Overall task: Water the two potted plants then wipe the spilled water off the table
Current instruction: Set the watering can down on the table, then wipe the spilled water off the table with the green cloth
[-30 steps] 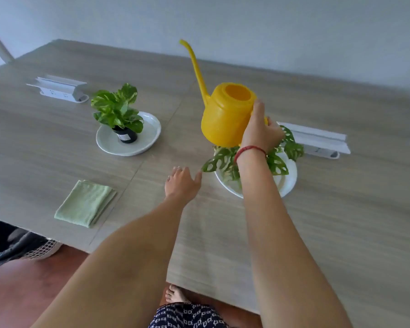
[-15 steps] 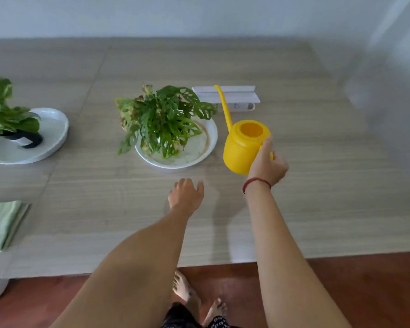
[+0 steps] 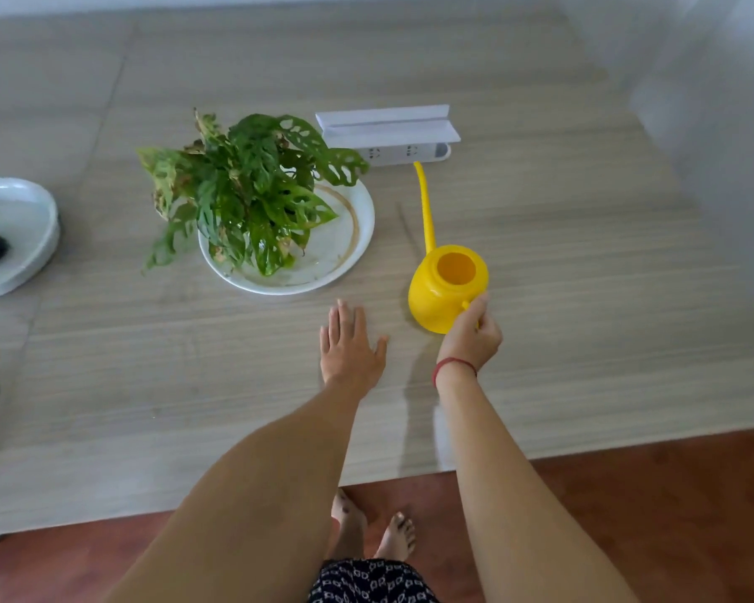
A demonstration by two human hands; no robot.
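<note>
Right now the person is standing at the near edge of the counter (image 3: 584, 298), both bare arms reaching out over it. The right hand (image 3: 471, 337) is gripping the handle of the yellow watering can (image 3: 436, 298), its fingers curling round it on the can's 5 o'clock side, and a red string bracelet (image 3: 453, 364) is circling the wrist.

The can is standing upright with its round mouth facing the ceiling. I cannot tell whether its base is resting on the counter or hanging just above it. Its long thin spout (image 3: 427, 211) is running away from the body toward 12 o'clock, leaning a shade toward 11, with the tip ending just short of the white power strip (image 3: 405, 152). The can is sitting at about 4 o'clock from the leafy plant (image 3: 253, 189), near its white plate (image 3: 363, 219) but apart from it.

The left hand (image 3: 351, 346) is lying palm down on the counter at 6 o'clock from that plate. Its fingers (image 3: 344, 317) are straight, slightly spread, pointing to 12 o'clock and holding nothing.

Far out at 9 o'clock a second plate (image 3: 31, 237) is showing, cut by the edge. The strip's sockets are facing the person, and any writing there is too small to read.
</note>
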